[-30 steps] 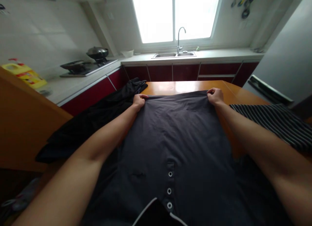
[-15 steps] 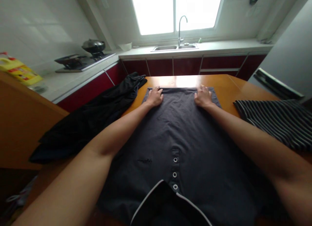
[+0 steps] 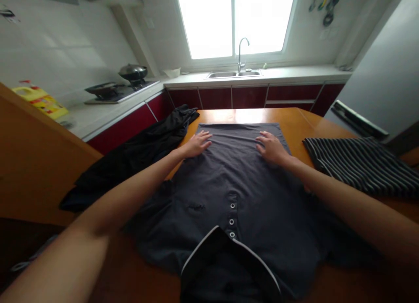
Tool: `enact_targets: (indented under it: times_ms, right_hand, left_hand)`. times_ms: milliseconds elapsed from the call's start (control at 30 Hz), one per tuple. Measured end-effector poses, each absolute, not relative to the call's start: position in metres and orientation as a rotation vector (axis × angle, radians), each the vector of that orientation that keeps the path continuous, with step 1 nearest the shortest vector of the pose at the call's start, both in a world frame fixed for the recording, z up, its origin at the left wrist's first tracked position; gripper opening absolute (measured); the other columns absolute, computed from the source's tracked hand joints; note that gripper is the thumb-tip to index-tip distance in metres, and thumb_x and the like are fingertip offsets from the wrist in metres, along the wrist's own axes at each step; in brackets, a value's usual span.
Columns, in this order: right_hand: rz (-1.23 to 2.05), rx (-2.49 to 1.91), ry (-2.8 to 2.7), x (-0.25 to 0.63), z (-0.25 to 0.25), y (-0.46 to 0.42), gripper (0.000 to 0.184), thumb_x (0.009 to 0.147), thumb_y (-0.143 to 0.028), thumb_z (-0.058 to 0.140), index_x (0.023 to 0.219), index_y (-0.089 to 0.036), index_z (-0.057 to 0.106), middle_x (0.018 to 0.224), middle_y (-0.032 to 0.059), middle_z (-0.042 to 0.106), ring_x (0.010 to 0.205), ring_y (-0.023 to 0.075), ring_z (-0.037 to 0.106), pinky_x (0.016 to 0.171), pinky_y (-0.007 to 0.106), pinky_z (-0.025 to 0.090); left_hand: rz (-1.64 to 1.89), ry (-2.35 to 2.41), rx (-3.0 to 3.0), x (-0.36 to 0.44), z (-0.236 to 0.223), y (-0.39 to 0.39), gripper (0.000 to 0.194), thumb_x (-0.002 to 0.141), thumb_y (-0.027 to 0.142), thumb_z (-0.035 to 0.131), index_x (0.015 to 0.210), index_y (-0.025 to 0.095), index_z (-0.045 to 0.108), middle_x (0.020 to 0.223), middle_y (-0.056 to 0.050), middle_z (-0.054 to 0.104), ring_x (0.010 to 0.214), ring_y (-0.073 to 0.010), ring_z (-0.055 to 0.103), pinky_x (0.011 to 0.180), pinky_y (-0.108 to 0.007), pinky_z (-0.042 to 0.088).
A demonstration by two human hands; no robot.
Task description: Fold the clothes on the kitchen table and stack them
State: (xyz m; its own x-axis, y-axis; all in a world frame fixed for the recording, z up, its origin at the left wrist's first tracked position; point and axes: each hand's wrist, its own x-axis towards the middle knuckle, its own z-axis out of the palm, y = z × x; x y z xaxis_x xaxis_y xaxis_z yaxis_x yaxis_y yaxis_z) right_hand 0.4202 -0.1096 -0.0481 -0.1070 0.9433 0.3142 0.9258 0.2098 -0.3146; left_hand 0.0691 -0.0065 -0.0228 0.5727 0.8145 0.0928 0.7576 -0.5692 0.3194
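Note:
A dark grey polo shirt [image 3: 225, 172] lies spread front side up, its white-edged collar nearest me and its hem at the far end. Three ringed buttons run down the placket, and small dark lettering marks the chest. My left hand [image 3: 197, 144] is over the shirt's left edge near the hem, fingers stretched out. Across from it, my right hand [image 3: 271, 147] is over the right side with its fingers spread. Neither hand grips the cloth; whether the fingertips touch it is hard to tell.
The shirt rests on a wooden table [image 3: 294, 115]. Black clothing [image 3: 131, 159] is heaped at the left, and a folded striped cloth [image 3: 356, 163] lies at the right. Beyond are a counter with a sink [image 3: 222, 75], a stove with pans [image 3: 132, 73] and a yellow jug [image 3: 41, 100].
Both hands have come back from the hem toward me, and their fingers have straightened out. My view has tilted up slightly, showing more of the wall.

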Motion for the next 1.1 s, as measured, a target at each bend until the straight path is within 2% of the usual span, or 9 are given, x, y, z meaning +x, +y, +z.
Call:
enact_targets:
  times_ms: [100, 300, 400, 467, 600, 767, 933, 1000, 1100]
  right_hand:
    - [0.125, -1.427, -2.192, 0.423, -0.035, -0.191, 0.032, 0.093, -0.028, 0.059, 0.121, -0.021, 0.071, 0.143, 0.0130, 0.057, 0.136, 0.0297, 0.049, 0.117, 0.049, 0.036]
    - [0.340, -1.229, -2.359, 0.411, -0.025, -0.362, 0.045, 0.097, -0.028, 0.058, 0.142, -0.028, 0.056, 0.152, 0.0086, 0.050, 0.141, 0.0269, 0.046, 0.117, 0.050, 0.039]
    - [0.239, -1.099, -2.473, 0.395, -0.031, -0.409, 0.053, 0.092, -0.027, 0.066, 0.143, -0.026, 0.054, 0.145, 0.0112, 0.056, 0.135, 0.0290, 0.050, 0.114, 0.052, 0.040]
    - [0.122, -1.037, -2.492, 0.383, -0.038, -0.424, 0.047, 0.090, -0.025, 0.070, 0.135, -0.022, 0.059, 0.131, 0.0126, 0.063, 0.121, 0.0288, 0.058, 0.107, 0.050, 0.046]
    - [-0.124, -1.032, -2.481, 0.363, -0.049, -0.426, 0.027, 0.089, -0.012, 0.062, 0.115, -0.019, 0.064, 0.102, 0.0090, 0.067, 0.096, 0.0245, 0.061, 0.090, 0.044, 0.051]
    - [-0.235, -1.008, -2.491, 0.357, -0.041, -0.429, 0.020, 0.085, -0.003, 0.056, 0.094, -0.018, 0.063, 0.091, 0.0060, 0.063, 0.089, 0.0229, 0.055, 0.087, 0.041, 0.046]
    - [0.038, -0.982, -2.581, 0.363, -0.023, -0.462, 0.014, 0.083, -0.006, 0.058, 0.086, -0.019, 0.059, 0.089, 0.0038, 0.062, 0.086, 0.0202, 0.053, 0.086, 0.038, 0.042]
    - [0.226, -0.978, -2.656, 0.363, -0.016, -0.476, 0.011, 0.082, -0.011, 0.064, 0.083, -0.020, 0.059, 0.089, 0.0021, 0.064, 0.087, 0.0195, 0.056, 0.087, 0.038, 0.041]
    - [0.523, -0.971, -2.706, 0.362, -0.006, -0.482, 0.015, 0.081, -0.029, 0.075, 0.083, -0.022, 0.062, 0.086, 0.0008, 0.065, 0.087, 0.0190, 0.060, 0.083, 0.035, 0.044]
  left_hand:
    - [0.367, 0.872, 2.617, 0.038, 0.003, -0.090, 0.048, 0.098, 0.046, 0.056, 0.140, 0.024, 0.060, 0.153, -0.009, 0.049, 0.142, -0.0256, 0.044, 0.122, -0.040, 0.030]
    - [0.369, 0.704, 2.726, -0.033, 0.021, -0.244, 0.054, 0.097, 0.030, 0.061, 0.150, 0.030, 0.048, 0.151, -0.009, 0.051, 0.140, -0.0278, 0.045, 0.119, -0.047, 0.037]
    - [0.392, 0.560, 2.840, -0.042, 0.008, -0.292, 0.059, 0.092, 0.037, 0.071, 0.146, 0.026, 0.052, 0.138, -0.012, 0.060, 0.131, -0.0289, 0.053, 0.110, -0.045, 0.047]
    - [0.422, 0.471, 2.925, -0.036, -0.004, -0.313, 0.060, 0.090, 0.043, 0.073, 0.143, 0.024, 0.054, 0.129, -0.013, 0.064, 0.122, -0.0282, 0.058, 0.105, -0.044, 0.051]
    - [0.538, 0.367, 3.085, -0.012, -0.023, -0.333, 0.037, 0.099, 0.028, 0.059, 0.135, 0.020, 0.058, 0.114, -0.012, 0.070, 0.110, -0.0240, 0.064, 0.097, -0.040, 0.055]
    - [0.709, 0.263, 3.137, -0.002, -0.019, -0.342, 0.030, 0.099, 0.011, 0.044, 0.126, 0.016, 0.059, 0.103, -0.011, 0.071, 0.094, -0.0200, 0.067, 0.087, -0.035, 0.056]
    - [0.622, 0.125, 3.027, -0.008, -0.010, -0.379, 0.023, 0.101, 0.013, 0.048, 0.121, 0.015, 0.059, 0.095, -0.010, 0.071, 0.081, -0.0189, 0.065, 0.079, -0.032, 0.054]
    - [0.517, 0.077, 2.933, -0.008, -0.008, -0.395, 0.020, 0.102, 0.023, 0.052, 0.120, 0.016, 0.060, 0.095, -0.011, 0.071, 0.081, -0.0190, 0.066, 0.078, -0.031, 0.053]
    - [0.506, 0.136, 2.755, -0.008, -0.004, -0.400, 0.032, 0.103, 0.041, 0.052, 0.123, 0.018, 0.061, 0.102, -0.011, 0.072, 0.088, -0.0201, 0.069, 0.082, -0.031, 0.054]
